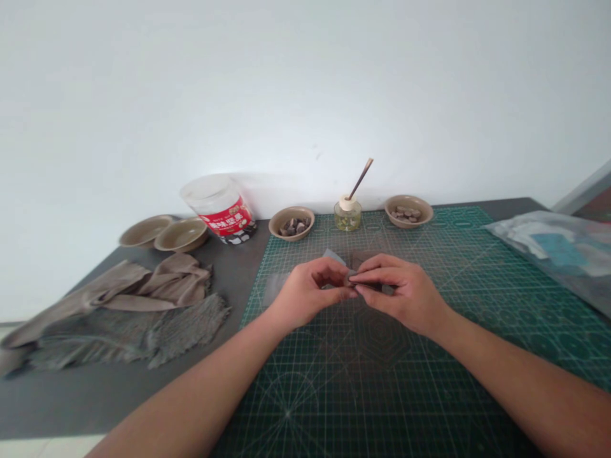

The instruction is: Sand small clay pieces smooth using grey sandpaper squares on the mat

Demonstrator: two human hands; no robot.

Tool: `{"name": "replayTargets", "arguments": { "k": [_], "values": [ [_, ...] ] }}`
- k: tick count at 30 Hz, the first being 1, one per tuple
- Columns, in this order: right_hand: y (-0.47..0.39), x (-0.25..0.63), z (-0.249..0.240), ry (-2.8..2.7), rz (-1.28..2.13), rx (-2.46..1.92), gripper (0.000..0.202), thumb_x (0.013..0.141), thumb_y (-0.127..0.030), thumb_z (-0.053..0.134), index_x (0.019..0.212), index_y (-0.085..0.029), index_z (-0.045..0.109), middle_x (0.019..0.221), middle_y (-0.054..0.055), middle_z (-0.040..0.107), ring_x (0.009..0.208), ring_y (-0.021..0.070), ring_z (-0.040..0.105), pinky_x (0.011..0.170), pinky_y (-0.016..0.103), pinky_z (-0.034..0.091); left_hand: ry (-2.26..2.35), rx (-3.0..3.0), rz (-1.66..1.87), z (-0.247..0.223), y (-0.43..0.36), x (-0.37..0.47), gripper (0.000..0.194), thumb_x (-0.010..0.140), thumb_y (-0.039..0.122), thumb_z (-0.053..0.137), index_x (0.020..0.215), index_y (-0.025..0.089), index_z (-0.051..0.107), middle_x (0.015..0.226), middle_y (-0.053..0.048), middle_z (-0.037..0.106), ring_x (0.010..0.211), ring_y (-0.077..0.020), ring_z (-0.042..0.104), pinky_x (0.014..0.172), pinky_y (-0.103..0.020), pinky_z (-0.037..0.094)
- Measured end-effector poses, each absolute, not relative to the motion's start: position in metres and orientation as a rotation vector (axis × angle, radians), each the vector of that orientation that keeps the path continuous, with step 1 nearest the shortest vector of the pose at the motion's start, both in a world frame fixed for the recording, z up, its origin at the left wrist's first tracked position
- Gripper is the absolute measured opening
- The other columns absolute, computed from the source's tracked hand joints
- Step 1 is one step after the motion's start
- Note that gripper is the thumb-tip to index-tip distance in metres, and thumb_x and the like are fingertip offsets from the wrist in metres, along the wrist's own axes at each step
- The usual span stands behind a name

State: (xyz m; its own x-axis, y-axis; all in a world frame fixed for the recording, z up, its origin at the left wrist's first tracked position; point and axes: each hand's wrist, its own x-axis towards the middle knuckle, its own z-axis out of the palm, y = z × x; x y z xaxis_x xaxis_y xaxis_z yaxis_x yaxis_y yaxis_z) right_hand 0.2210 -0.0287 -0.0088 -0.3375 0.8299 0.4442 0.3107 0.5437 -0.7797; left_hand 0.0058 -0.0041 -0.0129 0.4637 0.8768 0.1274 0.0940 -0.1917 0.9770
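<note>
Above the middle of the green cutting mat [334, 394], my left hand [312, 289] and my right hand [401, 289] meet fingertip to fingertip. Both are closed in a pinch on something small and dark between them, too hidden to name. A greyish flat piece [335, 256] shows just behind my left fingers. Beyond my hands, a bowl of dark pieces [292, 224] is at the left, and a bowl of brownish pieces [408, 211] at the right. Between these bowls stands a glass jar [347, 215] with a cream top and a brown stick rising from it.
At the left lie a brown cloth [179, 280] and a grey fringed cloth [128, 334]. Behind them are two bowls [181, 235] and a tilted clear tub [222, 213] with a red label. A plastic bag [558, 245] lies at the right.
</note>
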Motion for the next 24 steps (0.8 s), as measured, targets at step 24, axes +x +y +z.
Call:
{"name": "replayTargets", "arguments": {
  "k": [24],
  "values": [
    [-0.0306, 0.2211, -0.0148, -1.973, 0.622, -0.935, 0.023, 0.088, -0.023, 0.071, 0.109, -0.028, 0.079, 0.096, 0.003, 0.074, 0.082, 0.0152, 0.069, 0.071, 0.027, 0.055, 0.881, 1.612, 0.837, -0.0116, -0.0029, 0.0038, 0.02, 0.074, 0.024, 0.084, 0.09, 0.016, 0.075, 0.082, -0.004, 0.076, 0.073, -0.0152, 0.069, 0.069, -0.027, 0.056]
  ]
}}
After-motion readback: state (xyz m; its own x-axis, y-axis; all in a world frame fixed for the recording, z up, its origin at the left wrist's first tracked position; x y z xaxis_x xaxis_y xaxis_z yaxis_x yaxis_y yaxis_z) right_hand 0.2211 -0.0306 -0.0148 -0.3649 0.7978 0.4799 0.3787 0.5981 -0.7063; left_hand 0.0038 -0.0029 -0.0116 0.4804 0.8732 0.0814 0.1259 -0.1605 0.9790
